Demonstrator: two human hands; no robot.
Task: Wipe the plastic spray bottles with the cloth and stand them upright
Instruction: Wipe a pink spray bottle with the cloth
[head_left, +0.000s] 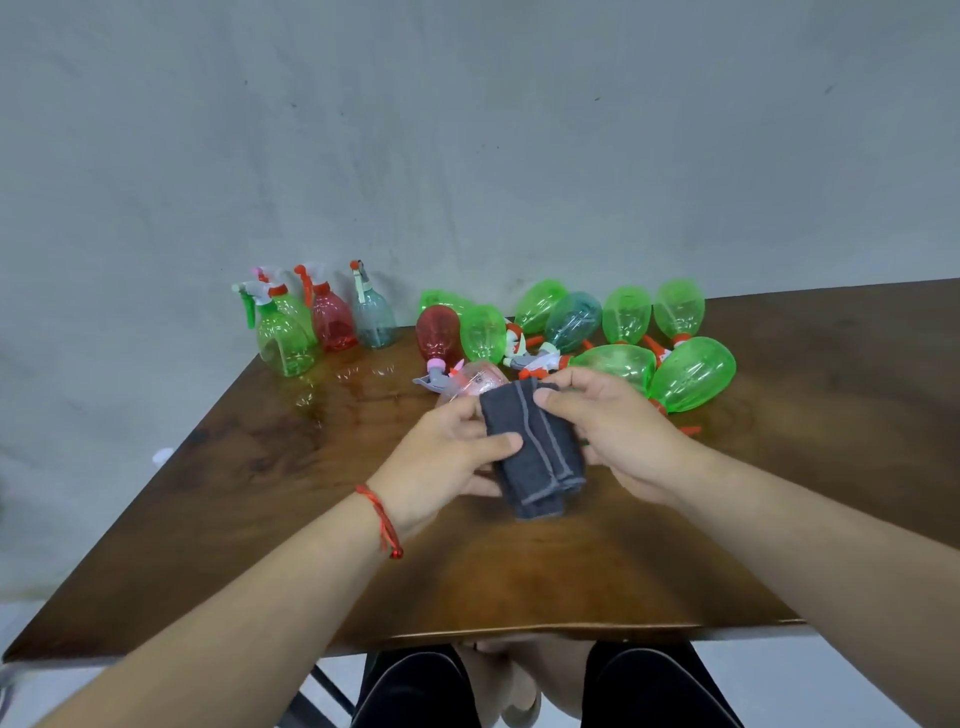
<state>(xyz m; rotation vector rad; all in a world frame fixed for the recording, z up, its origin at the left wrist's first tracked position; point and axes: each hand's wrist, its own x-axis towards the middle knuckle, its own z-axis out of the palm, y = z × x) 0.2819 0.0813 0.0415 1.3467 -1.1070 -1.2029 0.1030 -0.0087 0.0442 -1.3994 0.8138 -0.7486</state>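
A dark grey cloth (535, 447) is wrapped over a clear pink spray bottle (475, 382), of which only the rounded end shows past the cloth. My left hand (441, 457) grips the covered bottle from the left, thumb on the cloth. My right hand (618, 431) holds the cloth from the right, fingers curled over its top edge. Several bottles stand upright at the back left: green (283, 338), red (332, 322) and grey-blue (374, 317). Several more lie on their sides behind my hands, among them red (439, 330), teal (574, 322) and green (693, 374).
The brown wooden table (467, 571) ends at a front edge just above my knees, and its left edge runs diagonally. A grey wall stands right behind the bottles. Light reflections glint on the tabletop in front of the upright bottles.
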